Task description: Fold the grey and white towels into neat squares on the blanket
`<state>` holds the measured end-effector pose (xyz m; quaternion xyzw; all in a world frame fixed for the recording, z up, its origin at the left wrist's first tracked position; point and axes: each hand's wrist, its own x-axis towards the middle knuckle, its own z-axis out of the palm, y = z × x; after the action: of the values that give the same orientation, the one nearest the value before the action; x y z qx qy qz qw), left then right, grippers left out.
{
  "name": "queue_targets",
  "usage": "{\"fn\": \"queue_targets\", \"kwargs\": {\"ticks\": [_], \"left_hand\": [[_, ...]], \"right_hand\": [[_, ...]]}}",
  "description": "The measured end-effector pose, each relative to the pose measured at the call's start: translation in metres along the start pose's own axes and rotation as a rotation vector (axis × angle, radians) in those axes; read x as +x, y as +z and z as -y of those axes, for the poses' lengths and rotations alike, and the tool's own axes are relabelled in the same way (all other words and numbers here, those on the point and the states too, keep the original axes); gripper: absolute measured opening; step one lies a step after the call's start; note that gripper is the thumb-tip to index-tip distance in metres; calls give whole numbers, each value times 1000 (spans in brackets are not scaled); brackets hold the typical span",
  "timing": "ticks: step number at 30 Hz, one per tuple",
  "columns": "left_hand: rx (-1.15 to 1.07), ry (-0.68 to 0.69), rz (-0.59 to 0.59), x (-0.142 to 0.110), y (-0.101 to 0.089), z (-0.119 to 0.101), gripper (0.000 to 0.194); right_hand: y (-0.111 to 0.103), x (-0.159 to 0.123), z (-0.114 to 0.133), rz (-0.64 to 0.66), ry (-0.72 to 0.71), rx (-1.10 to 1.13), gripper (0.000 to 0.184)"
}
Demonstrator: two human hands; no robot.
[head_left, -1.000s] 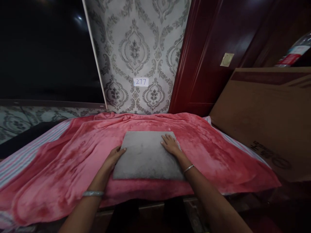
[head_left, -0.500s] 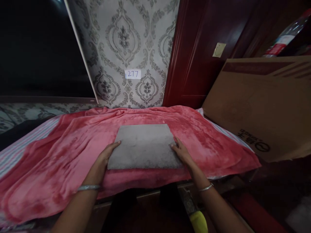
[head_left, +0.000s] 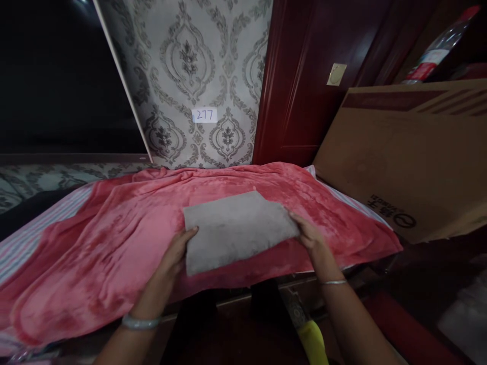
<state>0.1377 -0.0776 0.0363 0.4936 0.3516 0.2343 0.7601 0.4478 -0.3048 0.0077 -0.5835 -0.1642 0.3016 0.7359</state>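
Observation:
A grey folded cloth, plush like a towel, lies tilted over the pink blanket in front of me. My left hand grips its left edge, thumb on top and the other fingers hidden beneath or behind it. At the far side, my right hand holds the right edge, where the cloth's corner bends. Whether the middle of the cloth touches the blanket I cannot tell. Both wrists wear a bangle.
A striped sheet shows beneath the blanket at the left. To the right leans a large cardboard box, with a plastic bottle behind it. A dark television screen fills the upper left. Something yellow sits below the table edge.
The cloth has turned from lying square to slanting, its right side raised and bent. My right hand has moved to the right with that edge; my left hand has shifted slightly right.

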Motion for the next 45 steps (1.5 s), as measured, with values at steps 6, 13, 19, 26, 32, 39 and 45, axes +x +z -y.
{"fn": "queue_targets", "kwargs": {"ticks": [6,13,19,26,32,39,45], "left_hand": [[-95,-58,70,-24,15,43,39],[-121,-67,77,-44,32,57,56],[-149,-149,146,-62,36,76,52],[-211,-66,57,-36,18,65,47],[-344,-54,47,-17,0,46,42],[-521,-403,340,-3,6,19,42],[-217,-527,362,26,31,8,40]], "right_hand": [[-10,-43,-36,-103,-77,173,47],[42,-116,-81,52,95,383,38],[78,-118,-92,-168,60,461,43],[65,-114,-74,-179,53,384,37],[25,-125,-42,-192,139,295,39],[0,-128,-40,-264,359,335,36],[0,-125,-44,-246,402,432,37]]}}
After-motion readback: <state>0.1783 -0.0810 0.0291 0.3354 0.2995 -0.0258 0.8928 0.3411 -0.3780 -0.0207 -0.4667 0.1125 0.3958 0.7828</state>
